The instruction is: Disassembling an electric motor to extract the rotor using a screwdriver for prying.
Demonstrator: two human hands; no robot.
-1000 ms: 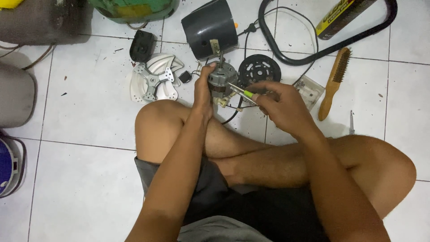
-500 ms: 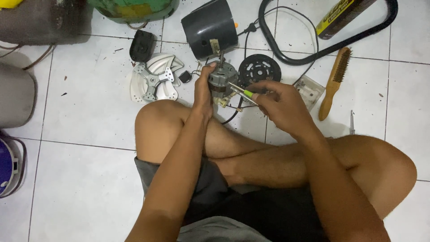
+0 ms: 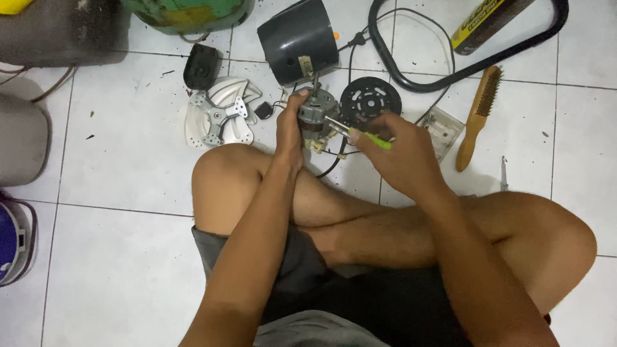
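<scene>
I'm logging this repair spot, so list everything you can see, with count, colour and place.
fan motor: 1, grey, floor centre, held
screwdriver: 1, green handle, tip at motor
motor housing: 1, dark grey, above motor
round vented plate: 1, black, right of motor
bracket plate: 1, white, left of motor
wire brush: 1, wooden, right
clear plastic cover: 1, beside brush
left hand: grips motor
right hand: holds screwdriver

Small grey electric fan motor [image 3: 316,115]: metal casing, shaft pointing up, held upright just above the white tiled floor, black cable trailing beneath. Green-handled screwdriver [image 3: 363,135]: lying near-horizontal, metal tip against the motor's right side.
</scene>
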